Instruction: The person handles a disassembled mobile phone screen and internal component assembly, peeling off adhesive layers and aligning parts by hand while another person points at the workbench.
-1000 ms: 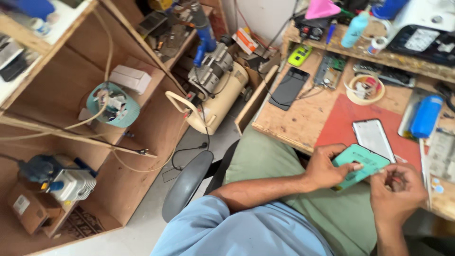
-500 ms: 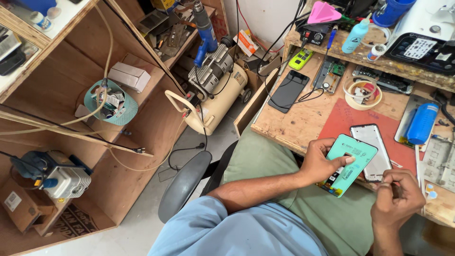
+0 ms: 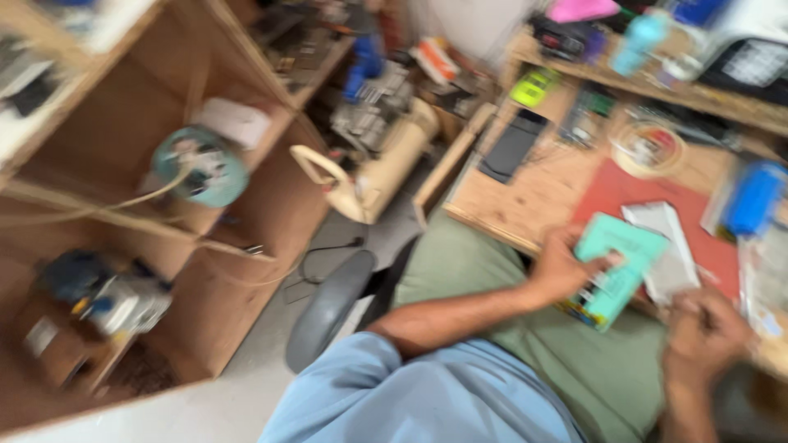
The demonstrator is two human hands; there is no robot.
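The picture is motion-blurred. My left hand [image 3: 566, 267] grips a flat teal rectangular case [image 3: 617, 264] by its left edge and holds it tilted over my lap, at the edge of the wooden bench [image 3: 525, 197]. My right hand [image 3: 706, 336] is lower right of the case and apart from it. Its fingers are curled, and the blur hides whether anything is in them. Just right of the case, a white phone-sized slab [image 3: 666, 246] lies on a red mat [image 3: 611, 189].
The bench also holds a dark phone [image 3: 513, 146], a tape roll [image 3: 650, 148], a blue cylinder [image 3: 753, 197] and a back shelf of clutter. A cream compressor [image 3: 386, 164] stands on the floor beside wooden shelving [image 3: 246, 205]. A grey chair arm [image 3: 328, 308] is at my left.
The view has swung and blurred. My right hand let go of the teal case and drew back down to the right, while my left hand kept hold of the case.
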